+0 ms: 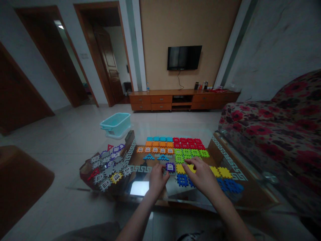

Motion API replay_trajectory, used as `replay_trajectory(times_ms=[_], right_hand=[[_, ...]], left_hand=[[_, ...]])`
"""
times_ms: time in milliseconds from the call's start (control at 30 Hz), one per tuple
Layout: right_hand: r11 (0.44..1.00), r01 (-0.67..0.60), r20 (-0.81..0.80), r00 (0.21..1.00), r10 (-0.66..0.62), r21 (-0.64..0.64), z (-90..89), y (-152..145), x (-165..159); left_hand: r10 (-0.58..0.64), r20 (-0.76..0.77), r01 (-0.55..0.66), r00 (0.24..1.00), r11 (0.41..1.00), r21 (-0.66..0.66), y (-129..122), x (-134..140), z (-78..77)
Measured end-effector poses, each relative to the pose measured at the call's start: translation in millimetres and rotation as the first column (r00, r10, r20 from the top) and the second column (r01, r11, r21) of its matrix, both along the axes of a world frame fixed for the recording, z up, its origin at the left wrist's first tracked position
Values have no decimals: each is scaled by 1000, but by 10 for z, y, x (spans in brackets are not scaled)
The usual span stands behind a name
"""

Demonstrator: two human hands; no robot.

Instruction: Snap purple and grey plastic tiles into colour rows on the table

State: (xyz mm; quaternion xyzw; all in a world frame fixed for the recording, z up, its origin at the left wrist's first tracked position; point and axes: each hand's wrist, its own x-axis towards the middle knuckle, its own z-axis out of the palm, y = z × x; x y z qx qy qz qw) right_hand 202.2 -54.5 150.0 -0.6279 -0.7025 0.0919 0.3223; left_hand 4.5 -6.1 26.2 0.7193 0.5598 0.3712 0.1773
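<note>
My left hand point(157, 178) is at the left edge of a purple interlocking tile point(170, 167) with a white window, thumb and index finger closed on that edge. My right hand point(200, 174) hovers over the row of yellow tiles point(225, 172), thumb and index finger apart with nothing between them. It hides part of the yellow row and of the blue tiles point(182, 180). Green tiles point(187, 153) lie just beyond it. Orange window tiles point(155, 150) and two light-blue arched pieces point(163, 157) lie past my left hand.
Red tiles point(189, 144) and cyan tiles point(159, 139) form the far rows on the glass table point(150, 195). A mixed pile of grey, purple and other tiles point(110, 170) covers the left end. A turquoise tub point(116, 124) stands beyond; a floral sofa point(273, 124) is right.
</note>
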Motion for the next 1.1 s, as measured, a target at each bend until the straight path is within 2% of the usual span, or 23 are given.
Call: replay_trajectory(times_ms=[467, 1100], right_hand=[[999, -8, 3, 1000, 8, 32, -15, 1, 4], [1000, -6, 11, 1000, 6, 6, -4, -1, 0]], left_hand=[[-4, 0, 4, 1000, 1000, 10, 2, -4, 7], [8, -22, -8, 1000, 1000, 14, 2, 0, -2]])
